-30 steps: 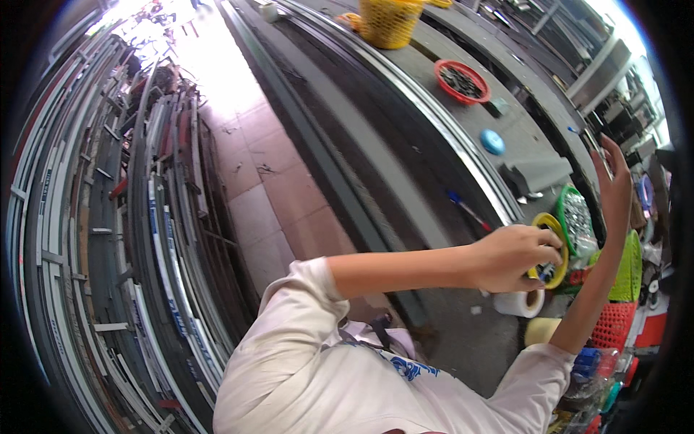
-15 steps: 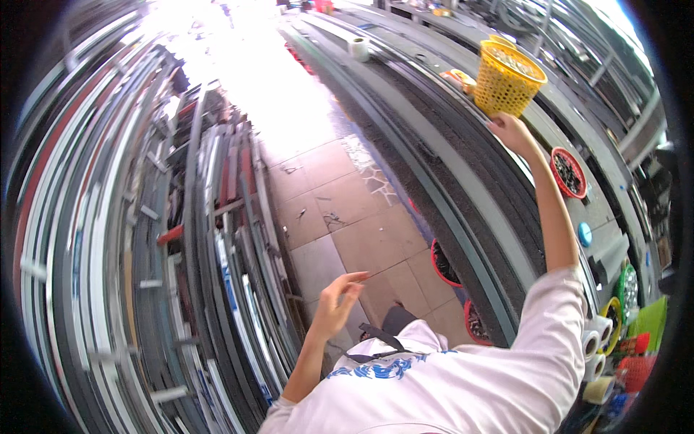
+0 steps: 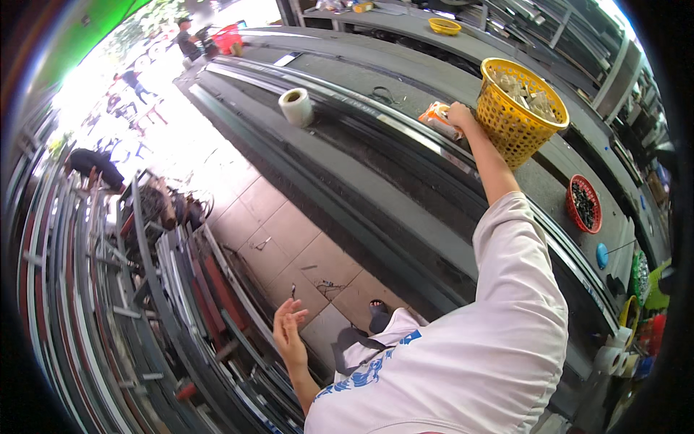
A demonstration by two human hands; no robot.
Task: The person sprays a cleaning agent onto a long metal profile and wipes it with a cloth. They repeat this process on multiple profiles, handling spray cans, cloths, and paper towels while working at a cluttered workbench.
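My right hand (image 3: 458, 116) reaches across the bench, its fingers curled onto the right end of an orange-and-white packet (image 3: 435, 118). Part of the packet and most of the fingertips are hidden. Just right of that hand stands a yellow perforated plastic basket (image 3: 517, 116) filled with small pale pieces, and my forearm passes close by its side. Low at my left side, my left hand (image 3: 290, 329) hangs over the tiled aisle with its fingers loosely apart and nothing in it.
Long metal profiles (image 3: 376, 108) lie along the bench, with a white roll (image 3: 296, 108) on them. A red basket (image 3: 584, 204) of dark small parts sits to the right. Racked profiles (image 3: 94, 311) line the left side. People (image 3: 189, 40) are visible far off.
My right hand has moved forward and left past the yellow basket to the packet. My left hand has shifted left and lower. The whole view has turned, showing more of the bench's far end.
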